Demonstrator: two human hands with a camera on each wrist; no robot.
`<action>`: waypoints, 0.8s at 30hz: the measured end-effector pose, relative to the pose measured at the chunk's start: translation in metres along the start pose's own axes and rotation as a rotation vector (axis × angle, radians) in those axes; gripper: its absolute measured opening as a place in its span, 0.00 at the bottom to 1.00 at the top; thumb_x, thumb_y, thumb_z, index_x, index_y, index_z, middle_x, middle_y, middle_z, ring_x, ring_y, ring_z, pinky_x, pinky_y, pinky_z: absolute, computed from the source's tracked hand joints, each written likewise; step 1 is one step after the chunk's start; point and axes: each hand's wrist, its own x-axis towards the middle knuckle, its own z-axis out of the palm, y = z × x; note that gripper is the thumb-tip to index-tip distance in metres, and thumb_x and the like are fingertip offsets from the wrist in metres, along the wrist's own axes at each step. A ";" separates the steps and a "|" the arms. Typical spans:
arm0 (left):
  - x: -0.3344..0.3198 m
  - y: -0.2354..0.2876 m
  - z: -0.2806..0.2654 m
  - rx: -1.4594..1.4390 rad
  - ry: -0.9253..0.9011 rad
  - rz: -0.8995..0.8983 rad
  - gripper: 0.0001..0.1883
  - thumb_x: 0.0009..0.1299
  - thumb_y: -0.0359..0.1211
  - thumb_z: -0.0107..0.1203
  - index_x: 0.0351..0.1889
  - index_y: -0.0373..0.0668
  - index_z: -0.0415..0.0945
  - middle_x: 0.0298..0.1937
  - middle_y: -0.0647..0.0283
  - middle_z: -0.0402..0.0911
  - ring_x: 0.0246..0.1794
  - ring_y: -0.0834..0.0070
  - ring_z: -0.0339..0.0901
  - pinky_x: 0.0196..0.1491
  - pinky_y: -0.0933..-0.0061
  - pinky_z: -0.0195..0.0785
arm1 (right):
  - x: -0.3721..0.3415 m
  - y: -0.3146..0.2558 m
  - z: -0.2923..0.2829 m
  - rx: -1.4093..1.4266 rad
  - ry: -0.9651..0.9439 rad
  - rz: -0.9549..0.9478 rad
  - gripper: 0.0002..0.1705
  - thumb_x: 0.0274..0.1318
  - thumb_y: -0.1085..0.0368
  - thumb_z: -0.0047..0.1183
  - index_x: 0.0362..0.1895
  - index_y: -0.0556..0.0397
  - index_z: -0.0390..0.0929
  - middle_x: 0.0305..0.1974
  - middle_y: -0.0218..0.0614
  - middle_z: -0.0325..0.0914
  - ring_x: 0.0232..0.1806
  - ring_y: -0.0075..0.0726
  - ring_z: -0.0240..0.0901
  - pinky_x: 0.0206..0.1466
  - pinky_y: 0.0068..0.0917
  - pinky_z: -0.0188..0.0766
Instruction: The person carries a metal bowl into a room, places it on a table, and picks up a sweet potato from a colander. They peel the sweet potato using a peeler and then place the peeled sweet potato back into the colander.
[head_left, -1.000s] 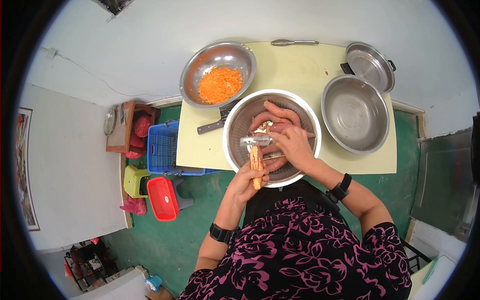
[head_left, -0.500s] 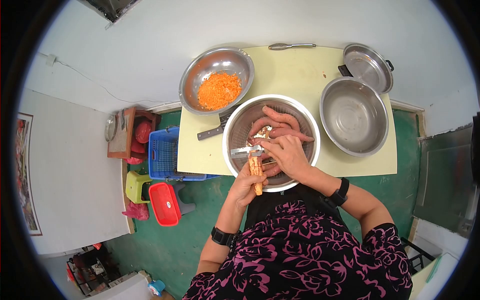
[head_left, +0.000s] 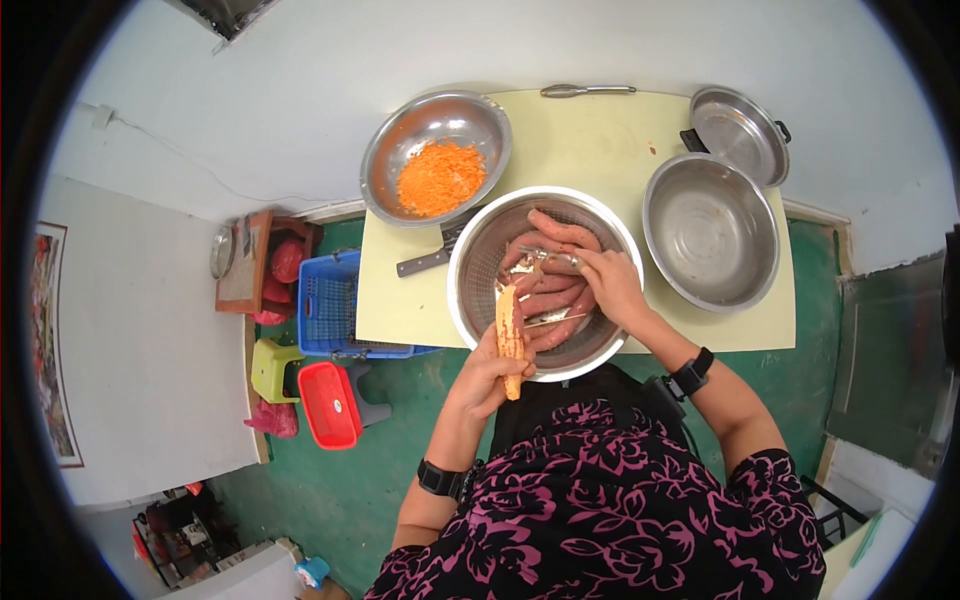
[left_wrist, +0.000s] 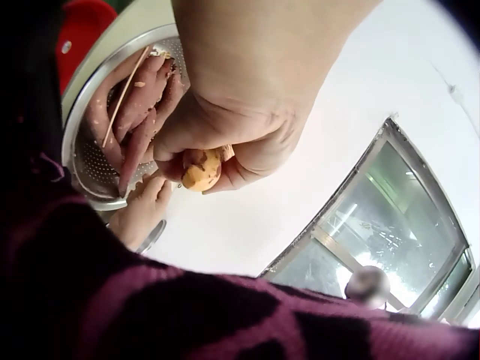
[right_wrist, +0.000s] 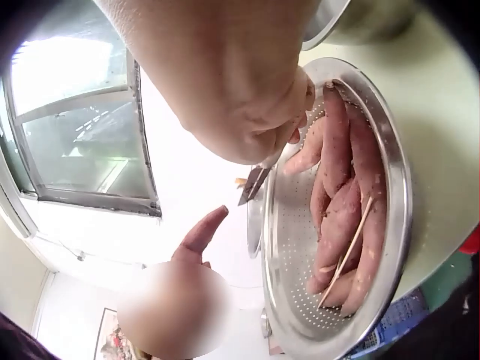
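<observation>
My left hand point(head_left: 486, 372) grips a partly peeled sweet potato point(head_left: 509, 335), orange flesh showing with strips of red skin, upright at the near left rim of a perforated steel basin point(head_left: 622, 232). Its peeled end shows below the fingers in the left wrist view point(left_wrist: 201, 171). In my right hand point(head_left: 615, 285) is a metal peeler point(head_left: 548, 257), pinched above the basin and apart from the held potato; its blade point(right_wrist: 255, 185) shows in the right wrist view. Several unpeeled sweet potatoes point(head_left: 565, 230) lie in the basin with a thin stick point(right_wrist: 346, 251) across them.
A steel bowl of shredded orange pieces point(head_left: 440, 178) stands back left, a knife point(head_left: 424, 263) partly under it. To the right are an empty steel bowl point(head_left: 710, 232) and a pan point(head_left: 740, 130). A metal utensil point(head_left: 588, 90) lies at the table's back edge.
My right hand and the peeler have moved away from the held sweet potato, up and to the right. The left hand keeps its grip, with the potato slightly lower.
</observation>
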 end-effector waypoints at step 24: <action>0.012 -0.012 -0.005 0.077 0.073 0.086 0.25 0.57 0.21 0.55 0.52 0.45 0.59 0.41 0.65 0.68 0.37 0.73 0.71 0.38 0.70 0.69 | -0.007 -0.037 0.009 0.211 0.105 -0.183 0.17 0.49 0.67 0.51 0.47 0.45 0.74 0.30 0.32 0.67 0.38 0.38 0.64 0.44 0.35 0.57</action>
